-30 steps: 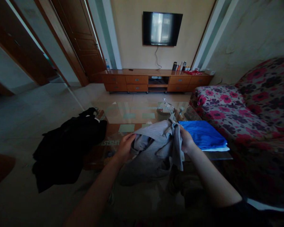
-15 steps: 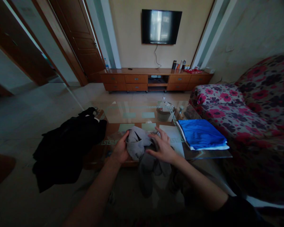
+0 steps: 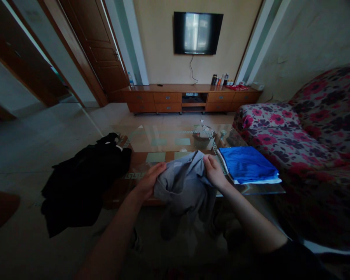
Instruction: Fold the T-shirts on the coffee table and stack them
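A grey garment [image 3: 186, 182] is stretched between my two hands over the near edge of the glass coffee table [image 3: 146, 142]. My left hand [image 3: 150, 179] is closed on its left edge, thumb on top. On the other side, my right hand [image 3: 214, 171] pinches the upper right edge. The cloth sags in folds between them and its lower part hangs down in front of the table. Its exact kind cannot be made out.
Folded blue and white clothes [image 3: 247, 164] lie on the table's right end. A heap of black clothing [image 3: 84, 182] covers the left end. Under the glass is a basket [image 3: 202, 138]. A flowered sofa [image 3: 280, 140] stands at the right, a TV cabinet [image 3: 167, 97] beyond.
The bunched grey garment has been spread wider. My right hand has moved from over the cloth to its right edge and closed on it. The left hand still grips the left side.
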The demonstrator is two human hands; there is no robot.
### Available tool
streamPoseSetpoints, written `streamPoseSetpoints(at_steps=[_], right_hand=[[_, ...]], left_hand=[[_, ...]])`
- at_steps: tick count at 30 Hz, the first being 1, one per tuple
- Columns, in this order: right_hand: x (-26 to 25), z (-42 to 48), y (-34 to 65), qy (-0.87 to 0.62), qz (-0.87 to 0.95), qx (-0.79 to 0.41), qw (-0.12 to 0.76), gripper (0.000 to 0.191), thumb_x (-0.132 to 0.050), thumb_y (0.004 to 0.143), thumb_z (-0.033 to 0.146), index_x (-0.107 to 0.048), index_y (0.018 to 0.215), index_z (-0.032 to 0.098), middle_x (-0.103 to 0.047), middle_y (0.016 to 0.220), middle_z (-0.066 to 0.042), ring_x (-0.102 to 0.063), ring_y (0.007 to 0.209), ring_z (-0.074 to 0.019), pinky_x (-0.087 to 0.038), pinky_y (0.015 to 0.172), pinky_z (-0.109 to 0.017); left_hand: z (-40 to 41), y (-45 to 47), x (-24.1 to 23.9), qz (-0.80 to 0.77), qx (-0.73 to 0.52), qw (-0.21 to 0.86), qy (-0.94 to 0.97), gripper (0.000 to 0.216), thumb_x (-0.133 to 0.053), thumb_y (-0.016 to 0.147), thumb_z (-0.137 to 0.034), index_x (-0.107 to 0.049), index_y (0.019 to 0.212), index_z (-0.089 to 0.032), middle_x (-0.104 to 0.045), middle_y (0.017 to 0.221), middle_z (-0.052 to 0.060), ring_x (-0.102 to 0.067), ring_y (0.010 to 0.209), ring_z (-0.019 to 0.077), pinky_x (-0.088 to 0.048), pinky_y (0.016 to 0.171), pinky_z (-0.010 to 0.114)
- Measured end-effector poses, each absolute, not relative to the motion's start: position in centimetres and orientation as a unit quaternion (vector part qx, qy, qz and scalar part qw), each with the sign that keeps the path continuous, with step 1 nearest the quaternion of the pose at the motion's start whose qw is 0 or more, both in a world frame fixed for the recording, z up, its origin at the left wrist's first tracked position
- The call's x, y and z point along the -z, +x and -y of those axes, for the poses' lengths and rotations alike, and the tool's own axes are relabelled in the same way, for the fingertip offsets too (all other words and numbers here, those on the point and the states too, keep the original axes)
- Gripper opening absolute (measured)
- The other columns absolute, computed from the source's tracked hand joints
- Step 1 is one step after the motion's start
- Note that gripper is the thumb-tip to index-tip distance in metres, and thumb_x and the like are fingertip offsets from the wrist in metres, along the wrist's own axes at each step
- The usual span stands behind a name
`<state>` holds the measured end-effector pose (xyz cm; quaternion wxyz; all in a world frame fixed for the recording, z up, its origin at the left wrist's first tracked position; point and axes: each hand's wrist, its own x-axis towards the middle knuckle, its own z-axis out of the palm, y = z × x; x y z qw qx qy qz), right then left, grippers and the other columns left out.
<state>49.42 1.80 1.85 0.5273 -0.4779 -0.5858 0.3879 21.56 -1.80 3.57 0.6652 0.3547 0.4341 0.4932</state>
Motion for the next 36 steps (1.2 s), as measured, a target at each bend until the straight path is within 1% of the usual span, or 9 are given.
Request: streamPoseSetpoints(at_steps=[2,5,10,17,22,26,30,33,36], right_hand=[[-2.7,-1.8,50.3,-0.46,0.506,-0.489,0.541,0.034,-0.059,0.093,0.056,-0.065,0.09,0.023,-0.07,0.082,0.0,-0.065,0.079,-0.0204,-0.055,0.078,-0.033],[-4.0,-1.3,51.4,-0.427,0.422,-0.619,0.505,0.031,-0.066,0.089,0.051,-0.069,0.094,0.021,-0.075,0.082,-0.005,-0.072,0.081,-0.0255,-0.059,0.08,-0.04],[-5.6,-0.7,52.5,-0.406,0.361,-0.679,0.493,0.03,-0.064,0.091,0.048,-0.072,0.099,0.02,-0.078,0.086,-0.009,-0.075,0.094,-0.0302,-0.06,0.087,-0.046],[-6.2,-1.3,54.2,-0.364,0.341,-0.737,0.455,0.034,-0.063,0.092,0.049,-0.072,0.105,0.019,-0.079,0.096,-0.009,-0.074,0.102,-0.0296,-0.058,0.095,-0.045],[-7.9,-0.5,57.3,-0.358,0.423,-0.707,0.439,0.04,-0.083,0.078,0.043,-0.07,0.108,0.021,-0.078,0.096,-0.005,-0.075,0.085,-0.0217,-0.06,0.083,-0.033],[-8.9,0.9,59.8,-0.419,0.536,-0.635,0.365,0.051,-0.093,0.066,0.031,-0.067,0.109,0.022,-0.075,0.096,-0.001,-0.071,0.078,-0.0172,-0.056,0.074,-0.028],[-9.0,2.2,61.4,-0.462,0.63,-0.528,0.333,0.042,-0.089,0.072,0.043,-0.066,0.098,0.02,-0.067,0.079,0.002,-0.061,0.069,-0.0139,-0.046,0.062,-0.024],[-10.3,3.5,61.7,-0.452,0.711,-0.431,0.323,0.035,-0.082,0.08,0.048,-0.063,0.079,0.018,-0.06,0.072,0.003,-0.055,0.068,-0.0127,-0.042,0.063,-0.024],[-13.0,5.0,61.2,-0.429,0.761,-0.365,0.323,0.033,-0.076,0.086,0.049,-0.064,0.079,0.019,-0.061,0.075,0.001,-0.056,0.072,-0.0147,-0.043,0.066,-0.026]], left_hand=[[2.4,20.9,-3.9,-0.431,-0.433,0.644,0.46,0.048,-0.091,0.062,-0.032,-0.074,0.107,-0.02,-0.076,0.098,0.008,-0.071,0.083,0.0241,-0.055,0.07,0.029],[3.0,20.3,-4.1,-0.419,-0.349,0.591,0.594,0.065,-0.094,0.047,-0.02,-0.077,0.109,-0.025,-0.076,0.109,0.009,-0.071,0.098,0.0316,-0.055,0.082,0.034],[2.7,20.0,-3.1,-0.427,-0.244,0.472,0.732,0.036,-0.08,0.064,-0.023,-0.08,0.1,-0.026,-0.078,0.098,0.004,-0.071,0.089,0.0299,-0.052,0.082,0.034],[0.7,18.2,-0.3,-0.466,-0.191,0.383,0.775,0.018,-0.067,0.076,-0.029,-0.078,0.087,-0.022,-0.075,0.083,0.001,-0.067,0.078,0.0229,-0.048,0.074,0.029],[-0.2,17.2,-1.5,-0.489,-0.296,0.417,0.706,0.038,-0.058,0.091,-0.05,-0.074,0.105,-0.018,-0.075,0.102,0.005,-0.066,0.095,0.0235,-0.051,0.084,0.031],[1.6,16.1,-4.4,-0.526,-0.344,0.408,0.663,0.043,-0.068,0.084,-0.058,-0.071,0.099,-0.018,-0.072,0.094,0.003,-0.065,0.086,0.021,-0.05,0.073,0.028],[4.9,14.7,-8.0,-0.53,-0.319,0.374,0.691,0.037,-0.071,0.084,-0.056,-0.069,0.092,-0.02,-0.07,0.089,0.001,-0.064,0.081,0.0187,-0.048,0.069,0.026],[7.2,14.3,-10.9,-0.542,-0.312,0.28,0.729,0.035,-0.061,0.092,-0.054,-0.07,0.088,-0.021,-0.07,0.088,0.001,-0.065,0.085,0.0189,-0.048,0.075,0.028],[9.1,14.2,-13.9,-0.538,-0.33,0.172,0.756,0.033,-0.055,0.096,-0.052,-0.07,0.092,-0.023,-0.071,0.094,0.002,-0.065,0.091,0.0198,-0.048,0.083,0.029]])
